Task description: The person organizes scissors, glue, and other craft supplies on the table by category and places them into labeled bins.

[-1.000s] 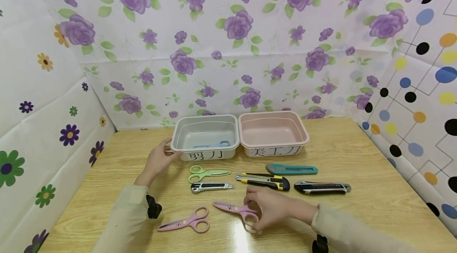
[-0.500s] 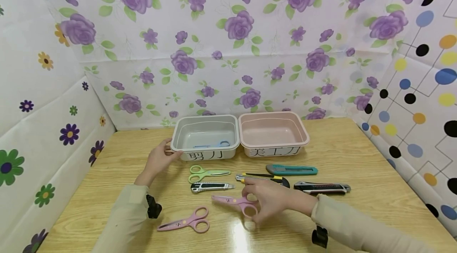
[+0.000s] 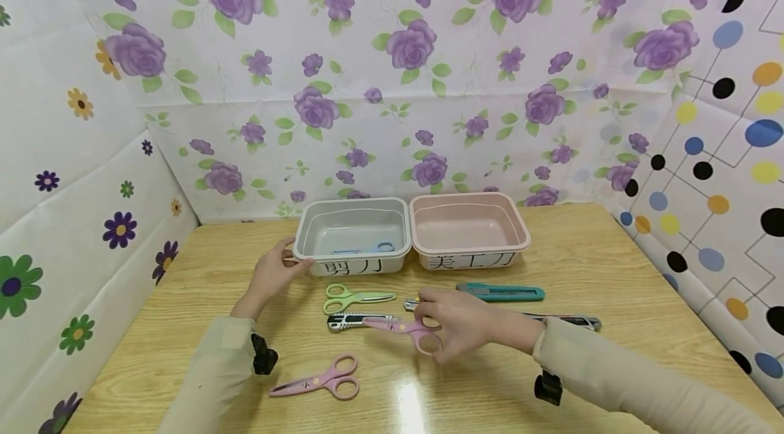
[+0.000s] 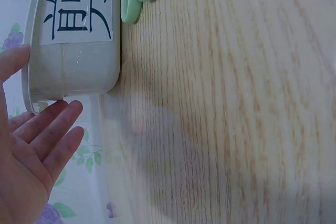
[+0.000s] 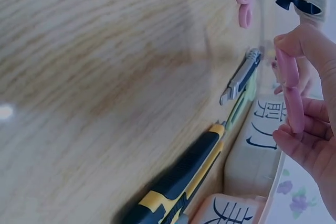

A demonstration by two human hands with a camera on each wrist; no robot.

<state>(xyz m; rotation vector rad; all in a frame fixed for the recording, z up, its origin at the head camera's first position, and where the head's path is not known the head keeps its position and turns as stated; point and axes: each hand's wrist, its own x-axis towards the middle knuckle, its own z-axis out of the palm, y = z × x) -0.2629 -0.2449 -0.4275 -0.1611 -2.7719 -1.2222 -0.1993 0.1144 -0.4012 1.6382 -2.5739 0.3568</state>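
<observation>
My right hand (image 3: 458, 322) pinches a pair of pink scissors (image 3: 401, 326) by the handle loops, blades pointing left, held above the table. In the right wrist view the scissors' handle (image 5: 292, 90) sits between thumb and fingers. My left hand (image 3: 273, 279) holds the left front corner of a grey plastic bin (image 3: 352, 201), its thumb at the front rim and its fingers under the side rim, as the left wrist view shows. Blue scissors (image 3: 384, 246) lie inside this bin. A second pair of pink scissors (image 3: 318, 381) lies on the table near my left forearm.
Right of the grey bin stands a pink bin (image 3: 468, 198); both carry character labels. Green scissors (image 3: 349, 298), a silver-and-black utility knife (image 3: 349, 322), a yellow-and-black one (image 5: 181, 179), a teal one (image 3: 511, 292) and a black-and-silver one (image 3: 572, 320) lie before the bins.
My right hand has lifted the pink scissors off the table and moved them slightly toward the bins, now overlapping the silver-and-black utility knife in the head view. The left hand has stayed put.
</observation>
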